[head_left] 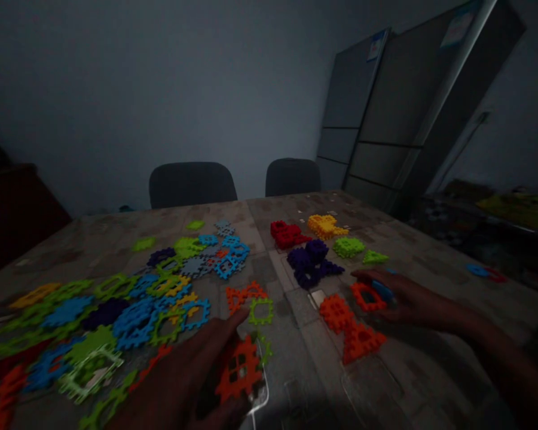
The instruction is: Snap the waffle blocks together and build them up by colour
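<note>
My left hand (pixel 192 370) is at the lower middle, thumb and fingers closed around an orange window-patterned interlocking tile (pixel 246 373). Just beyond it lie a lime square frame tile (pixel 260 312) and orange triangle tiles (pixel 235 298). On the right, my right hand (pixel 401 298) grips an orange square frame tile (pixel 361 298); a blue piece (pixel 384 291) shows against its fingers, partly hidden. Beside that hand are an orange window tile (pixel 336 312) and an orange triangle tile (pixel 363 341). Dark purple tiles (pixel 309 263) sit grouped a little farther off.
A spread of mixed blue, green, yellow and grey tiles (pixel 137 319) covers the table's left side. Red (pixel 287 234), yellow (pixel 325 226) and lime (pixel 348 246) groups stand at the right back. Two chairs (pixel 192 184) are behind the table (pixel 412 251), with grey cabinets (pixel 385 101) at right.
</note>
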